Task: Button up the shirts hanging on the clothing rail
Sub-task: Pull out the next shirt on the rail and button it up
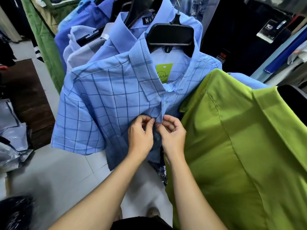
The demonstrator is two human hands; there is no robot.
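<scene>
We've got the left hand (140,133) & right hand (172,132) both pinching the placket of the blue check shirt (106,103) on its black hanger (171,34), mid-chest, so a tug could slip fabric w/o the button seating.

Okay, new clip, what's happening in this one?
A person is buttoning a blue checked shirt that hangs on a black hanger on a crowded rail. Both hands meet at the placket partway down the front: the left hand and the right hand each pinch an edge of the fabric. The collar area above looks closed; below the hands the front is hidden. A green shirt hangs just to the right, and more blue shirts hang behind.
</scene>
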